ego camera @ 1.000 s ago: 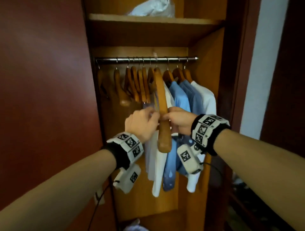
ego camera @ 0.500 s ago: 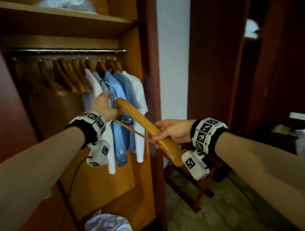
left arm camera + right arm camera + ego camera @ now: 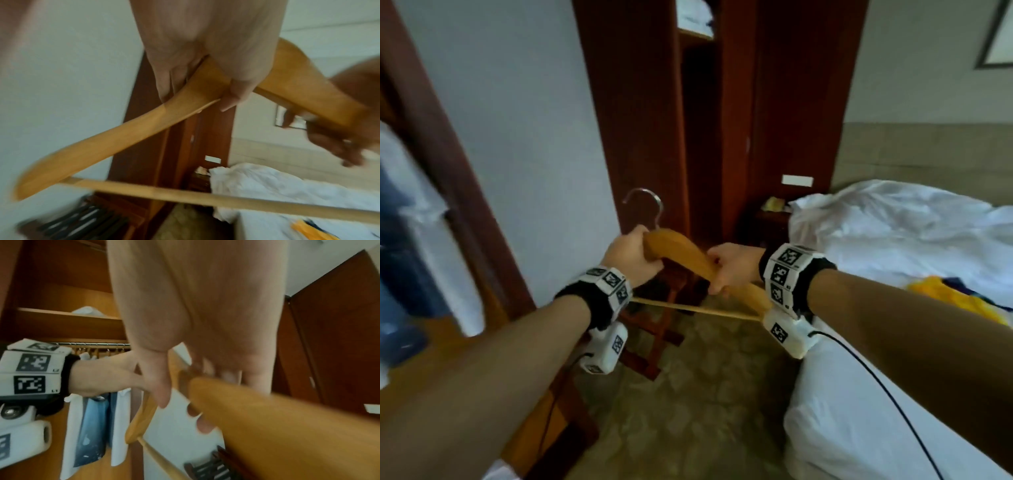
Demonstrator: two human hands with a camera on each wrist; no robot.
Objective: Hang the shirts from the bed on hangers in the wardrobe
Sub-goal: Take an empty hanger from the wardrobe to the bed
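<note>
Gripping hanger [image 3: 688, 255], left end hidden by left hand [image 3: 631, 258]

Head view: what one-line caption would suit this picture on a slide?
Both hands, left hand and right hand, grip an empty wooden hanger beside the bed.

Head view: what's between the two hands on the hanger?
In the head view, only the hanger's bare wooden shoulder spans between left hand and right hand.

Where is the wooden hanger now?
In the head view, the wooden hanger is centre frame, held between left hand and right hand, left of the bed.
</note>
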